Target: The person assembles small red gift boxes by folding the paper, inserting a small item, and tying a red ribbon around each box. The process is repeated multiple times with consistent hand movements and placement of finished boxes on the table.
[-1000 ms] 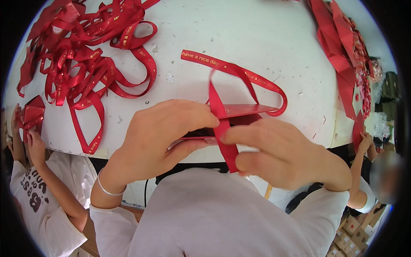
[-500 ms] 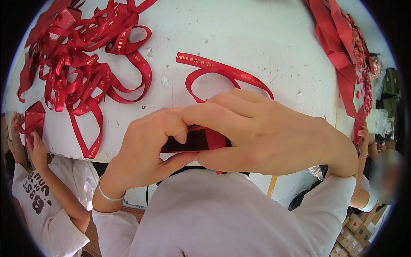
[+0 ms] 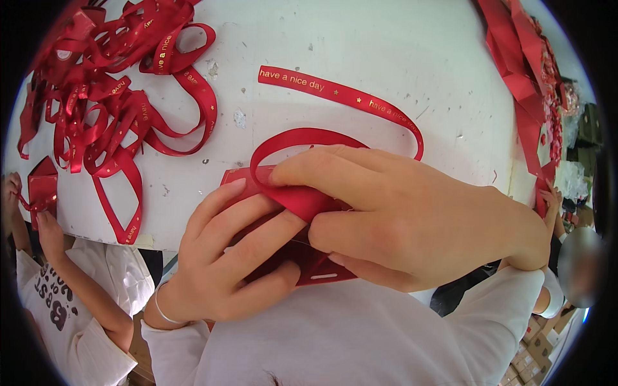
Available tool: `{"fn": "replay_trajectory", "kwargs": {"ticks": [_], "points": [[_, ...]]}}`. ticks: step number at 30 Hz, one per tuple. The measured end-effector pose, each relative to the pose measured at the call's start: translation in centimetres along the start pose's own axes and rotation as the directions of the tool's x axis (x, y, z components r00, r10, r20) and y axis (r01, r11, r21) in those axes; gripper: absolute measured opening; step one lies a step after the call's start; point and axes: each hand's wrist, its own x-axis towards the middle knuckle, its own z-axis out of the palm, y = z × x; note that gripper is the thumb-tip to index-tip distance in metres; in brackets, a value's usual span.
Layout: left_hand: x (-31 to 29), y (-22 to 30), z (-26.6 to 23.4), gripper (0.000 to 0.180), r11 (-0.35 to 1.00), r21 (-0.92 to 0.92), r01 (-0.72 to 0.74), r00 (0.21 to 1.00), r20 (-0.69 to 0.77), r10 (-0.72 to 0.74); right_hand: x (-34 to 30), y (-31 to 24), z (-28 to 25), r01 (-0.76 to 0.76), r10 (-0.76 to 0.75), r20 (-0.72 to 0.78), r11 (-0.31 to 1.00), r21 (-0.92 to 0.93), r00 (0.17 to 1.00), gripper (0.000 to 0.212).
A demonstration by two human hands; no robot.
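Observation:
A small red gift box, with a slot in its near flap, is tilted in front of my chest. Across its left part my left hand lies with fingers parted, the thumb on the near side, gripping it. My right hand is closed on a red ribbon, pinched near the box top between forefinger and thumb. From there the ribbon loops up and back onto the white table, and its loose end points left. The underside of the box and part of the ribbon are hidden by my hands.
A tangled heap of red ribbon covers the far left of the white table. At the right edge lies a pile of folded red card pieces. A person at left handles another red box; another person's hand shows at right.
My left hand has opened out from its pinch and spread over the box, which has turned to show its red faces. My right hand has drawn the ribbon up into a loop.

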Motion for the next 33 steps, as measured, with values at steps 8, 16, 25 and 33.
{"fn": "replay_trajectory", "kwargs": {"ticks": [8, 16, 25, 33], "points": [[-0.4, 0.5, 0.7, 0.015, 0.997, 0.078, -0.017, 0.997, -0.067, 0.022, 1.3, -1.6, -2.6, -0.187, 0.162, 0.396, 0.982, 0.024, 0.904, 0.01], [-0.6, 0.5, 0.5, 0.018, 0.998, 0.06, -0.001, 0.998, -0.059, 0.004, 1.5, -2.0, -1.7, -0.162, 0.178, 0.368, 0.984, -0.074, 0.913, 0.013], [-0.7, 0.5, 0.1, 0.023, 0.999, 0.039, 0.028, 1.0, -0.015, -0.027, 1.7, -2.3, -1.8, -0.194, 0.21, 0.395, 0.978, -0.08, 0.895, 0.016], [-0.4, 0.5, 0.1, 0.026, 0.999, 0.03, 0.035, 0.999, -0.019, -0.034, 1.8, -2.4, -2.0, -0.175, 0.21, 0.391, 0.977, -0.124, 0.896, 0.015]]}}
